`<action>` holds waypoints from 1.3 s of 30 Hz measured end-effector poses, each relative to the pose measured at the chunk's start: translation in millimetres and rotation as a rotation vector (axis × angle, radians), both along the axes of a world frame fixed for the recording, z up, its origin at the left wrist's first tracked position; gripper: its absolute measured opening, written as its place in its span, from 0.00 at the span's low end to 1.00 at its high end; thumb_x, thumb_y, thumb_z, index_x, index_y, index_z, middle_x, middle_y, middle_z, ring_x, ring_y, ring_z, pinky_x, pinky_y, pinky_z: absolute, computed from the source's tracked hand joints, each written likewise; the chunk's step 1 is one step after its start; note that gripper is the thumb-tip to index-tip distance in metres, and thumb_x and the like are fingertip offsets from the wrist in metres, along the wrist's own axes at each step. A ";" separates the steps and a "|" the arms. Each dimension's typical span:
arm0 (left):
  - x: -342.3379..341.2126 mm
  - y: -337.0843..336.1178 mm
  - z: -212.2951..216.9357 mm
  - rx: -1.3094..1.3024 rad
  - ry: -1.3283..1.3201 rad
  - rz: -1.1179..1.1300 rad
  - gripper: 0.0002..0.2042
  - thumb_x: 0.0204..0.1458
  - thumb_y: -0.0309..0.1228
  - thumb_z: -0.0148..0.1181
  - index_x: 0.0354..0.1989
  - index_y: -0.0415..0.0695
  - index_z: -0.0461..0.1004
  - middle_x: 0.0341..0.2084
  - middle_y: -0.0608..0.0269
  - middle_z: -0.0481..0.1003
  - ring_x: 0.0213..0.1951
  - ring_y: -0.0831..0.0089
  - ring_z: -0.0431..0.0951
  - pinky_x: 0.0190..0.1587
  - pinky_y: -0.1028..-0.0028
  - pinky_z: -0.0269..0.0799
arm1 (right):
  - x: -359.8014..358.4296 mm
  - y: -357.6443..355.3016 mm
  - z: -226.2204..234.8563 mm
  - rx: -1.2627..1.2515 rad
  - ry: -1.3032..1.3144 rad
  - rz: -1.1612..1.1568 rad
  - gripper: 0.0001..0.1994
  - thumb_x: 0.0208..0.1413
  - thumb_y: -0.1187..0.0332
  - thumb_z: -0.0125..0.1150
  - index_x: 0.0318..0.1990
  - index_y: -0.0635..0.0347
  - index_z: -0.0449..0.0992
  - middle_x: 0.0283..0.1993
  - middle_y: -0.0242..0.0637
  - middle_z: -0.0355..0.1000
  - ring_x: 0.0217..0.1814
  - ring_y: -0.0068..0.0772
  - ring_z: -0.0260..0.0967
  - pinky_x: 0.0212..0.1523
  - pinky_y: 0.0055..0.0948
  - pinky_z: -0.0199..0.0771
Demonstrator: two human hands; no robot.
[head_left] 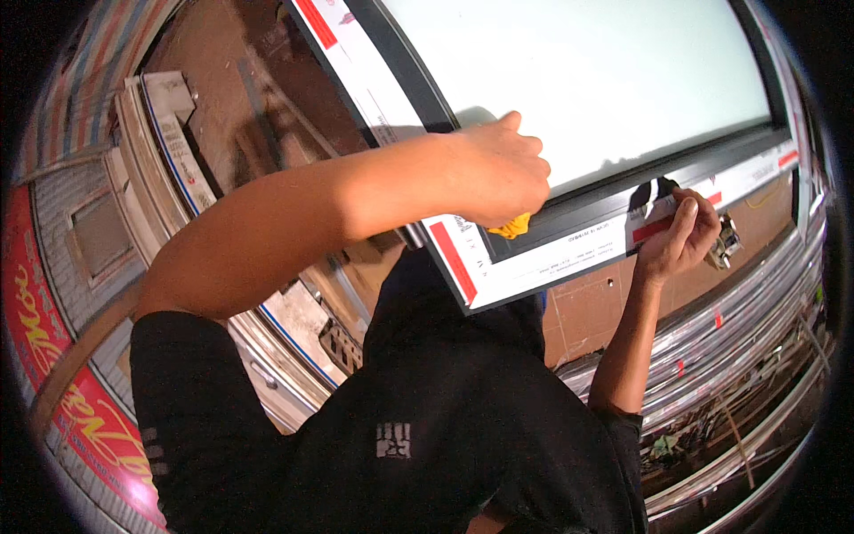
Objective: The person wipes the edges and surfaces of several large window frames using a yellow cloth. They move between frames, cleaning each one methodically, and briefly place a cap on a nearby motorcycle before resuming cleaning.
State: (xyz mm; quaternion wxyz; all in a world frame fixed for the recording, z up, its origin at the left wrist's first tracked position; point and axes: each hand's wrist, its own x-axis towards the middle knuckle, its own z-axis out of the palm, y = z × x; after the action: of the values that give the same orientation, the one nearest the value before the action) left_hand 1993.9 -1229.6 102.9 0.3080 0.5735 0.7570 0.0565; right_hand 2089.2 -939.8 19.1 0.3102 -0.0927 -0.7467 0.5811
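Observation:
A glazed window panel with a dark frame (614, 198) and a pale glass pane (587, 71) lies before me. White protective film (560, 267) with red patches covers its outer faces. My left hand (503, 173) is closed at the near left corner of the pane. A crumpled yellow cloth (510, 228) pokes out beneath its fingers. My right hand (683, 238) has thumb and fingertips bent together on the near edge of the frame. Beside these fingertips, a black patch and a white strip mark the film; whether that is shadow or lifted film I cannot make out.
Long metal profiles (712, 356) lie stacked at the right. Pale profiles (169, 142) run along the left, near a red sign (89, 409) and a striped sheet (84, 80). A small metal fitting (726, 245) sits beyond my right hand, above the brown tiled floor (587, 311).

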 end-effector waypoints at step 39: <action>-80.5 26.1 -13.1 -0.084 -0.410 -0.380 0.09 0.41 0.32 0.66 0.28 0.40 0.84 0.28 0.47 0.82 0.34 0.50 0.84 0.38 0.57 0.80 | 100.1 -222.0 26.5 -0.082 -0.667 -0.653 0.42 0.69 0.44 0.50 0.77 0.68 0.45 0.80 0.52 0.46 0.81 0.45 0.42 0.78 0.40 0.37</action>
State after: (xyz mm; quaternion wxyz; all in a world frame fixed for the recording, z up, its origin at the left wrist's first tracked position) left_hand 1913.4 -1203.5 89.8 0.4833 0.6686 0.5593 0.0812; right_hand 2189.4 -1161.8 45.6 0.2159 -0.5168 -0.7138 0.4204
